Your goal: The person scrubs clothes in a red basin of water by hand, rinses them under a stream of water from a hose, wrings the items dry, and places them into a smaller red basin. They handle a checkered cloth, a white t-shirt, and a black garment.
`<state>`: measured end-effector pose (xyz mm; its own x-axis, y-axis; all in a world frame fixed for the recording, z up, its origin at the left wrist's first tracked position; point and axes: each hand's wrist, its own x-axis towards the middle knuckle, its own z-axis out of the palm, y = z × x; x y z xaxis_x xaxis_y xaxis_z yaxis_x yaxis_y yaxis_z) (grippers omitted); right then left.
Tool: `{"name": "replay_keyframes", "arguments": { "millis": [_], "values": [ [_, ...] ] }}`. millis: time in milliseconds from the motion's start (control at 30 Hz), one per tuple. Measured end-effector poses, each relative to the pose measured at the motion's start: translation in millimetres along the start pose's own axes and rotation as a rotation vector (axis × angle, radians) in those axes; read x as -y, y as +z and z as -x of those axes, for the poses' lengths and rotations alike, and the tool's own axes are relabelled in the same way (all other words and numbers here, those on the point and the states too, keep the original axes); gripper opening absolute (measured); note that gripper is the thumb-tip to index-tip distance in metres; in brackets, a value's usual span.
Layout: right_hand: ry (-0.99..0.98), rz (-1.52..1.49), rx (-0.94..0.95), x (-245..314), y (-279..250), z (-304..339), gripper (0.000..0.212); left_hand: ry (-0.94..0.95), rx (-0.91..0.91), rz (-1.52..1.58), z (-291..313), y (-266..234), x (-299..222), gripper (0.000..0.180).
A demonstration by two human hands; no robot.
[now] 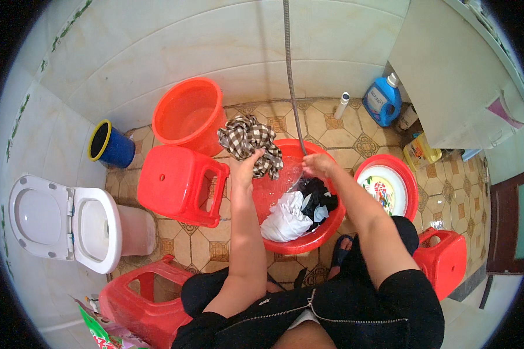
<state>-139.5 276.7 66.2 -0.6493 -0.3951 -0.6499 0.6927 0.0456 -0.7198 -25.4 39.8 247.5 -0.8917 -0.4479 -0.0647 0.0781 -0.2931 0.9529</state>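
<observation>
Left hand (247,166) — is gripping a bunched checked cloth (246,137) above the red basin's (300,248) far-left rim. Right hand (320,165), apart from the left — is clasping the hose (288,52) near its lower end, over the basin's far side. Checked cloth: sagging softly, probably growing heavy and slippery if soaked; gathered middle likely offering best hold. White cloth (285,220), black cloth (318,199): lying inside basin.

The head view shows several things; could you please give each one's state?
Left hand, gripping checkered cloth
Right hand, gripping hose
Checkered cloth, bunched
Hose, end above red basin
White cloth, heaped in red basin
Black cloth, crumpled
Toilet lid, raised
Blue bottle, capped, upright
Blue bin, uncovered
Red bucket, uncovered
</observation>
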Motion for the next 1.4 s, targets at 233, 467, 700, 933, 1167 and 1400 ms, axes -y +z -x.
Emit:
{"name": "replay_keyframes", "arguments": {
  "millis": [233, 467, 700, 933, 1167, 1400],
  "values": [
    [0.187, -0.573, -0.157, -124, 8, -75, 0.017, -0.033, -0.022, -0.076, -7, -12, 16, 0.047],
    [0.092, -0.988, 0.091, -55, 87, -85, 0.031, 0.036, 0.012, -0.052, -6, -29, 17, 0.040],
    [-0.591, 0.882, -0.023, 103, 111, -29, 0.050, 0.000, -0.043, -0.057, -14, -47, 37, 0.042],
    [-0.455, 0.160, 0.454, 85, 143, 57, 0.058, -0.154, -0.008, 0.351, -12, -33, 47, 0.037],
    [-0.794, 0.866, -0.221, 29, 165, 77, 0.057, -0.207, 0.069, 0.448, 5, -1, 55, 0.029],
    [-0.296, -0.332, 0.311, 90, 91, 94, 0.050, -0.550, 0.424, 0.807, 27, 38, 18, 0.029]
  ]
}}
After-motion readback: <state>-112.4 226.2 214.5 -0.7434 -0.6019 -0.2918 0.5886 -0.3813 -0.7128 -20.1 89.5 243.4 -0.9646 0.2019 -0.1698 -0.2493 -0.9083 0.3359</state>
